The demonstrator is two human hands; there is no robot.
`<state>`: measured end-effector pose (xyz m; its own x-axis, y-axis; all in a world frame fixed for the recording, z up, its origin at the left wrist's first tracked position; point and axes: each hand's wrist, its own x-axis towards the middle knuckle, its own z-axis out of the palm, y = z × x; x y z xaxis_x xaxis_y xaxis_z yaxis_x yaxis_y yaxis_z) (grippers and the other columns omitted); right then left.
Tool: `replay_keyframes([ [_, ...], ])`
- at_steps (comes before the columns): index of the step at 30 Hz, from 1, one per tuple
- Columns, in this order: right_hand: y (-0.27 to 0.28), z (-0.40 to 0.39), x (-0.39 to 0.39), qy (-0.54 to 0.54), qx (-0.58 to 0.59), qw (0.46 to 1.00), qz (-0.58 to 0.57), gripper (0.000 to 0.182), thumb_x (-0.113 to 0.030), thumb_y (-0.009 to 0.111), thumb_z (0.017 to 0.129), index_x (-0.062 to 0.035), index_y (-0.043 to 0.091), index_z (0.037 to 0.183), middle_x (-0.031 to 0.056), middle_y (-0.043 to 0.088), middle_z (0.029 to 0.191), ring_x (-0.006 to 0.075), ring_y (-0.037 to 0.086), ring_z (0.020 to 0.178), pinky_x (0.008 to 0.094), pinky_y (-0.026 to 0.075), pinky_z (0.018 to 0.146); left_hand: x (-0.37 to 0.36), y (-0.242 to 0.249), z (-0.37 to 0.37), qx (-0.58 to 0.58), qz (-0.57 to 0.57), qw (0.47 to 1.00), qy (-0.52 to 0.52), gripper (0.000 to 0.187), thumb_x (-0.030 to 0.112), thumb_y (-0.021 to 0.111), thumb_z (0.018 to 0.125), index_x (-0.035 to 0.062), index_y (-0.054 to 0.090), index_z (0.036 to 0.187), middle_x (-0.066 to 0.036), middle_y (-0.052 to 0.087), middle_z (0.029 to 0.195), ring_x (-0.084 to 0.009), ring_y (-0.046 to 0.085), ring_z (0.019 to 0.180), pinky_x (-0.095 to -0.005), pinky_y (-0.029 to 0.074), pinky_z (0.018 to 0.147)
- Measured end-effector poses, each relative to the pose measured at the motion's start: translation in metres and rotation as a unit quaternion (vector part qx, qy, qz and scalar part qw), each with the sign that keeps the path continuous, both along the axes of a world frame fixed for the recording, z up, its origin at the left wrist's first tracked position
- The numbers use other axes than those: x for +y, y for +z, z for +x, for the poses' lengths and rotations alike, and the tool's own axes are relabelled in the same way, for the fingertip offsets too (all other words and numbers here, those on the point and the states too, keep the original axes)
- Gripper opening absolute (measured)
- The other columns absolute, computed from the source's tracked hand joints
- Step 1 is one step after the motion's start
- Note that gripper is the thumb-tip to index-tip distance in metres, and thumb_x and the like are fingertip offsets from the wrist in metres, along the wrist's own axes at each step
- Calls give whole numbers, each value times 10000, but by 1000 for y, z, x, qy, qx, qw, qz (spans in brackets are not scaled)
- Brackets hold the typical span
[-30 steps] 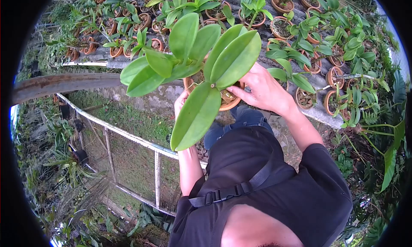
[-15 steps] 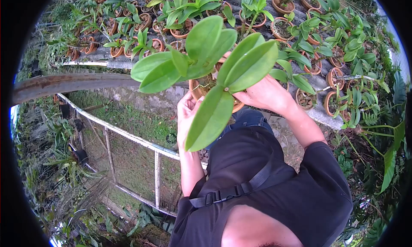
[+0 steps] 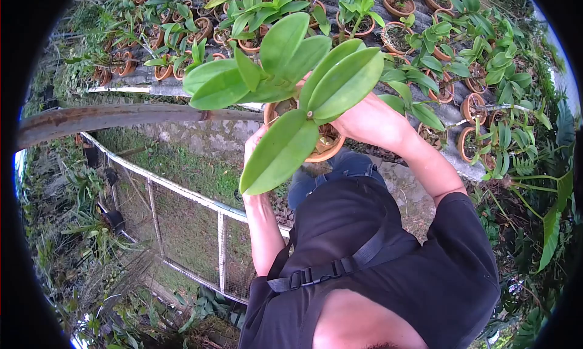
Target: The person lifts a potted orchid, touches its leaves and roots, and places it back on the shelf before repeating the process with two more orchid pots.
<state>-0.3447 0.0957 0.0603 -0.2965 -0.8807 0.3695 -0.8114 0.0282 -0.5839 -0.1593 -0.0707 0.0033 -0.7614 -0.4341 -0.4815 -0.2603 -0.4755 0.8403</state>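
An orchid (image 3: 328, 85) with broad, glossy green leaves sits in a round terracotta pot (image 3: 328, 149), in front of my body. At the pot's left rim is my left hand (image 3: 254, 141), closed on the pot's side; a long leaf covers most of its fingers. My right hand (image 3: 358, 119) reaches in from the right, over the pot and under the leaves. Those leaves hide its fingers, so its grip does not show. Some brown potting material and pale roots (image 3: 325, 136) appear between the leaves.
Several potted orchids (image 3: 398, 36) stand on a grey corrugated surface (image 3: 452, 149) ahead. A rusty curved metal bar (image 3: 109, 118) crosses at left. Below it is a white-framed mesh panel (image 3: 182, 191) over grass. Dense foliage (image 3: 549, 221) borders the right.
The orchid and its pot have tilted and shifted slightly left, showing more of the pot's near rim. My left hand has moved a little left and up, further behind the leaf.
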Motion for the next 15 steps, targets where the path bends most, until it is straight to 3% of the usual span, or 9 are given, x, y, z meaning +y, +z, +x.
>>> replay_keyframes([
  [1, -1, -1, 2, 11, 24, 999, 26, 309, -62, 612, 834, -25, 554, 1136, 170, 607, 1068, 367, 583, 1012, 445, 481, 857, 1, 5, -1, -9, 9, 1000, 3, 289, 65, 639, 920, -29, 585, 1188, -70, 700, 986, -77, 654, 777, -226, 543, 695],
  [3, 0, 1, 10, 28, 70, 988, 135, 549, -99, 619, 874, -50, 455, 1396, 126, 573, 1267, 290, 563, 1171, 387, 442, 1012, 1, 12, -1, -5, 7, 1000, -20, 269, 45, 613, 933, -31, 582, 1190, -63, 703, 956, -67, 650, 749, -217, 536, 667],
  [5, 7, 2, 12, 22, -79, 989, 120, 594, -84, 616, 872, -63, 424, 1434, 122, 582, 1252, 265, 574, 1127, 372, 450, 983, 0, 14, -1, 25, -13, 997, -75, 249, 15, 573, 952, -33, 578, 1196, -59, 710, 909, -57, 645, 709, -207, 528, 627],
  [8, 13, 3, 11, 11, -209, 973, 94, 661, -58, 606, 868, -99, 374, 1485, 125, 598, 1226, 246, 575, 1080, 359, 449, 959, 0, 11, -2, 21, 2, 998, -59, 288, 21, 575, 952, -33, 557, 1234, -79, 715, 932, -63, 652, 713, -211, 537, 633],
  [15, 5, 7, 1, 17, 7, 999, 36, 559, -121, 614, 886, -51, 438, 1412, 161, 566, 1274, 311, 557, 1160, 431, 422, 1012, -1, 13, 8, 99, 10, 994, -43, 400, 57, 650, 898, -36, 543, 1272, -95, 702, 1020, -88, 664, 808, -237, 558, 723],
])
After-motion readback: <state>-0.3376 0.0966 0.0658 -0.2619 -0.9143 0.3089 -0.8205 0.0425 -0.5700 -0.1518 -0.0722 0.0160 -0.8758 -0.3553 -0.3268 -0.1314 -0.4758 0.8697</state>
